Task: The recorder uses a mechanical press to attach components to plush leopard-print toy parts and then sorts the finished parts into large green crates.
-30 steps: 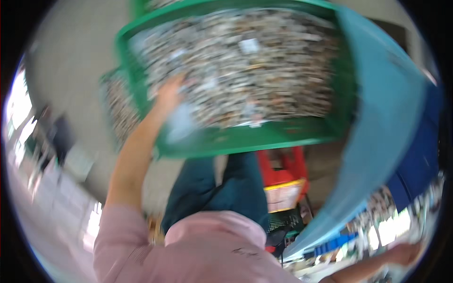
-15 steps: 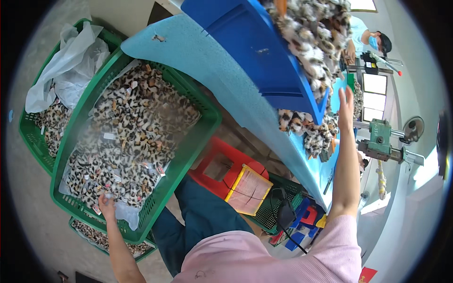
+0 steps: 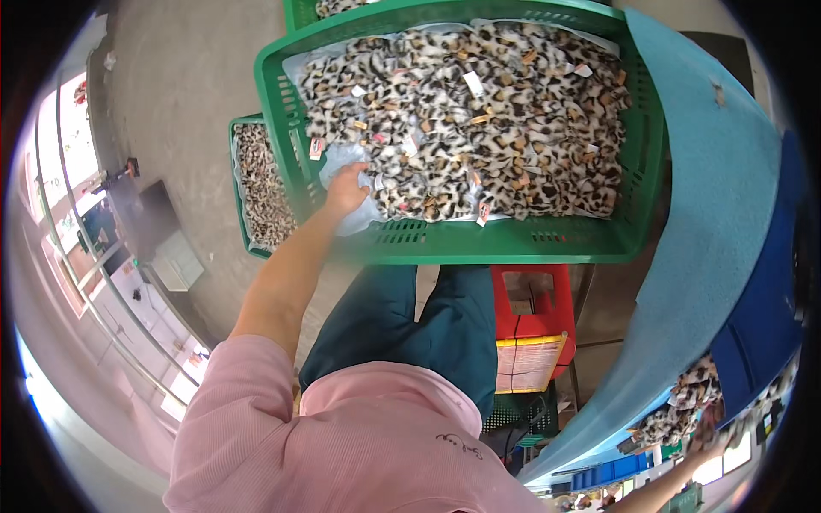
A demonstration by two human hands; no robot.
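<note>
A green basket [image 3: 462, 248] lined with clear plastic holds a heap of spotted plush pieces [image 3: 513, 128], with small white and orange tags among them. My left hand [image 3: 346, 192] rests at the basket's near left corner, on a bunched part of the plastic liner [image 3: 346, 156]. Its index finger points toward the plush, and the finger and thumb look apart. At the lower right, my right hand [image 3: 711, 434] is smeared by motion beside more plush pieces [image 3: 684, 402] and a blue bin [image 3: 753, 350]. Its fingers cannot be made out.
A light blue table [image 3: 701, 214] curves along the right side. Below the basket stands a red stool [image 3: 556, 312] with a yellow-framed sheet [image 3: 530, 363] by it. A smaller basket of plush [image 3: 265, 184] sits on the floor at left, and another basket [image 3: 299, 13] shows at the top.
My view has swung left, so the basket now lies across the top middle. My left hand stays at its corner. My right hand is now at the lower right, by the plush and blue bin.
</note>
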